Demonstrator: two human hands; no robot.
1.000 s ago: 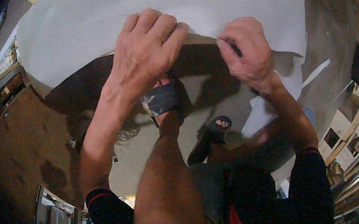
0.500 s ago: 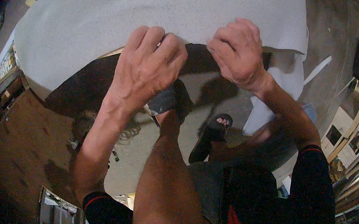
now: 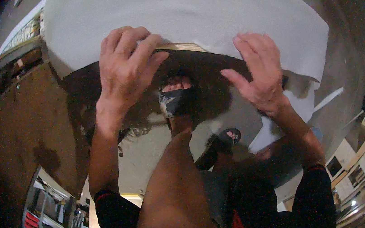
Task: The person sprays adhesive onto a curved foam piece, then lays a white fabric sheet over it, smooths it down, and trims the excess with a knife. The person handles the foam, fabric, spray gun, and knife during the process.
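A broad sheet of light grey felt-like fabric [image 3: 179,9] lies over a board in front of me. Between my hands a strip of the board's pale wooden edge [image 3: 181,46] shows along the fabric's near border. My left hand [image 3: 128,59] rests at this border, fingers bent and apart on the fabric, the thumb standing off. Farther right, my right hand [image 3: 259,68] has its fingers stretched over the fabric and its thumb spread wide. Neither hand grips the cloth. Whether every fingertip touches it is hard to see.
My sandalled feet [image 3: 178,98] are below the board's edge. A loose white fabric piece [image 3: 274,116] hangs at the right, near a thin white strip [image 3: 329,99]. A brown panel [image 3: 25,129] stands left; wood scraps [image 3: 357,165] lie at lower right.
Both hands have let go of the fabric's edge and opened. My left hand has shifted left, my right hand slightly right and down. More wooden edge shows, and the view has shifted.
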